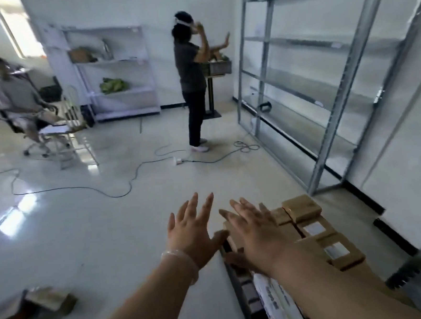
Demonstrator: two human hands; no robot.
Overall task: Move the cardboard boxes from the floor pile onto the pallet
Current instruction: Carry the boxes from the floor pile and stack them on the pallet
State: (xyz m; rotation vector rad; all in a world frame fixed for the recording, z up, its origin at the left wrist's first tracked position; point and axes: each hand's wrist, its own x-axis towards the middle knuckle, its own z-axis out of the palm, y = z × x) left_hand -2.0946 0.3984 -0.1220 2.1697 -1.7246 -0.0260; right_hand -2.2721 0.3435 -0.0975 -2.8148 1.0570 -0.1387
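The single camera sits on the person's head and faces forward and down over the floor (85, 230), with wide-angle bending. The left hand (192, 235) and right hand (257, 235) are close under the lens, and the metal shelf (324, 89) stands farther off at the right.

Both bare arms reach out ahead, the left forearm (144, 296) and right forearm (319, 271) angling in toward each other. Left hand (193, 231) is flat, back up, fingers (206, 208) straight and fanned, thumb stuck out toward the right hand (255, 233). That one's spread wide too, back up, gripping nothing, just beside its partner.
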